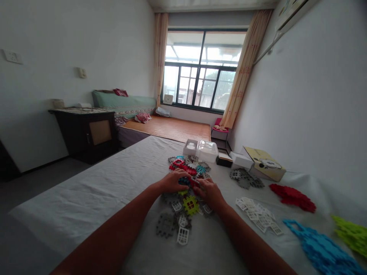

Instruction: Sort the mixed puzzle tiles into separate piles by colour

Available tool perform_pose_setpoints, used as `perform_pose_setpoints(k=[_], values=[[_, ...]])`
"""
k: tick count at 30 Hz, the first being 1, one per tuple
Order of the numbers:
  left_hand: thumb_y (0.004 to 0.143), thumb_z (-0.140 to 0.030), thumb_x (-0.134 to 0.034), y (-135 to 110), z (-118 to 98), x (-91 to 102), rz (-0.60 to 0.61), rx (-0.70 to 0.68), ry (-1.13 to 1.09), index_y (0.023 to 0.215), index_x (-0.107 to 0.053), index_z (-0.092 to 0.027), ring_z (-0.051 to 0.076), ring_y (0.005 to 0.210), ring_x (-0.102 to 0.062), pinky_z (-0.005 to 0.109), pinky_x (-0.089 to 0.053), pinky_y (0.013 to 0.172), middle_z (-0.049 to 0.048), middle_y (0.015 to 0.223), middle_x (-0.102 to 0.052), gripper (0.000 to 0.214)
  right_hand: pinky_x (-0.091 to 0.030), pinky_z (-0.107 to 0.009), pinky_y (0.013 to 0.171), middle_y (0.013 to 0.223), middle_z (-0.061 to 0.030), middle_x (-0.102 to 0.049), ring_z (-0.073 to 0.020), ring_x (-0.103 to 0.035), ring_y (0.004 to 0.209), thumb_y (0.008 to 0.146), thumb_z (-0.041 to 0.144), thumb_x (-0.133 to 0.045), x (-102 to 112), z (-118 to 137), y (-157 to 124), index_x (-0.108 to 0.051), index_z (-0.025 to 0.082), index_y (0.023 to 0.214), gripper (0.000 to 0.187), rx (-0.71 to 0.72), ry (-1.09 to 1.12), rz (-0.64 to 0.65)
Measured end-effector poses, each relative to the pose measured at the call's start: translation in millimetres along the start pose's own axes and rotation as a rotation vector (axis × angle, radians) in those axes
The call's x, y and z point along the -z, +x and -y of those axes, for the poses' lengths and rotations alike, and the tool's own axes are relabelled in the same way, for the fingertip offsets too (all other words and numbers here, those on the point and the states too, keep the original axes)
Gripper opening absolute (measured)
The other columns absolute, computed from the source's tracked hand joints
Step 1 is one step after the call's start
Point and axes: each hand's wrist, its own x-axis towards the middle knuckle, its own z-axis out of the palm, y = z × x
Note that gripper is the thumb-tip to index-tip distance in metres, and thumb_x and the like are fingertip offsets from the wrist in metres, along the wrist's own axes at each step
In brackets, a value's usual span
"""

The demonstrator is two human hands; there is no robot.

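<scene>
Notched plastic building tiles lie in a loose heap under my hands. My left hand (174, 181) curls its fingers and thumb around a dark blue building tile (185, 181). Pinched in my right hand (210, 192) is a red building tile (193, 183), close beside the blue one; my fingers partly cover both. A yellow-green tile (190, 205) with a window insert lies just below my hands. Nearer to me are a grey tile (165, 224) and a white window piece (182, 236). Red, blue, white and grey tiles, one a red tile (178, 163), lie beyond my fingers.
Sorted at the right are white window pieces (258, 214), grey tiles (246, 178), red tiles (294, 198), blue tiles (327, 248) and yellow-green tiles (351, 233). A clear plastic box (208, 150), small boxes and a yellow box (265, 163) line the far edge.
</scene>
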Motion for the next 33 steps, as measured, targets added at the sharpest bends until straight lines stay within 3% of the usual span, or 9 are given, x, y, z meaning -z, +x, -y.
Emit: perform_pose_setpoints(k=[6,11,14,18,23,26,29,33], values=[[0.087,-0.035,-0.049,0,14,-3.6,-0.105,0.062,0.004,0.112,-0.062,-0.022,0.019,0.104,-0.056,0.032,-0.040,0.095,0.0050,0.109,-0.065,0.031,-0.042,-0.032,0.091,0.105,-0.0073,-0.067,-0.0212,-0.057,0.101,0.091,0.039,-0.039,6,-8,4,-0.067,0.022,0.101,0.034,-0.019,0.073,-0.160],[0.082,-0.038,-0.057,-1,19,-3.1,-0.041,0.048,0.107,0.111,-0.063,-0.022,0.020,0.102,-0.055,0.032,-0.040,0.093,0.0060,0.109,-0.064,0.033,-0.047,-0.027,0.068,0.081,-0.0052,-0.071,-0.0186,-0.064,0.071,0.085,0.048,-0.046,18,-30,4,-0.066,0.020,0.093,0.036,-0.239,0.224,-0.228],[0.081,-0.042,-0.057,-2,16,-2.9,-0.046,0.067,0.157,0.109,-0.064,-0.024,0.020,0.099,-0.055,0.030,-0.042,0.090,0.0060,0.106,-0.061,0.034,-0.046,-0.027,0.064,0.072,-0.0036,-0.071,-0.0187,-0.065,0.066,0.080,0.051,-0.051,25,-47,3,-0.067,0.019,0.094,0.038,-0.326,0.280,-0.238],[0.082,-0.046,-0.055,-1,15,-4.5,-0.072,0.138,0.196,0.105,-0.066,-0.024,0.019,0.094,-0.055,0.028,-0.044,0.084,0.0053,0.100,-0.060,0.033,-0.048,-0.026,0.060,0.067,-0.0033,-0.069,-0.0182,-0.063,0.063,0.071,0.053,-0.058,37,-76,-1,-0.069,0.019,0.079,0.036,-0.423,0.411,-0.286],[0.081,-0.047,-0.055,0,15,-6.0,-0.087,0.144,0.175,0.099,-0.066,-0.022,0.019,0.094,-0.056,0.028,-0.044,0.084,0.0058,0.101,-0.062,0.032,-0.049,-0.027,0.046,0.058,-0.0027,-0.063,-0.0163,-0.058,0.049,0.065,0.055,-0.059,55,-120,-7,-0.066,0.015,0.079,0.043,-0.604,0.456,-0.483],[0.083,-0.047,-0.053,1,15,-5.9,-0.064,0.164,0.161,0.098,-0.066,-0.022,0.019,0.094,-0.057,0.028,-0.044,0.084,0.0058,0.100,-0.064,0.032,-0.055,-0.027,0.053,0.072,-0.0071,-0.066,-0.0177,-0.064,0.059,0.068,0.055,-0.051,61,-144,-8,-0.062,0.011,0.093,0.052,-0.681,0.501,-0.651],[0.084,-0.046,-0.051,2,13,-4.9,-0.048,0.171,0.148,0.098,-0.067,-0.022,0.019,0.094,-0.058,0.028,-0.044,0.086,0.0053,0.101,-0.065,0.032,-0.056,-0.024,0.061,0.103,-0.0123,-0.064,-0.0169,-0.067,0.074,0.068,0.048,-0.051,61,-160,-8,-0.053,0.011,0.113,0.059,-0.716,0.508,-0.783],[0.083,-0.044,-0.053,3,13,-2.3,-0.033,0.155,0.128,0.095,-0.069,-0.021,0.018,0.094,-0.058,0.027,-0.043,0.087,0.0043,0.099,-0.067,0.030,-0.056,-0.026,0.061,0.126,-0.0153,-0.053,-0.0167,-0.066,0.079,0.066,0.039,-0.053,55,-162,-9,-0.045,0.014,0.125,0.065,-0.682,0.465,-0.827]])
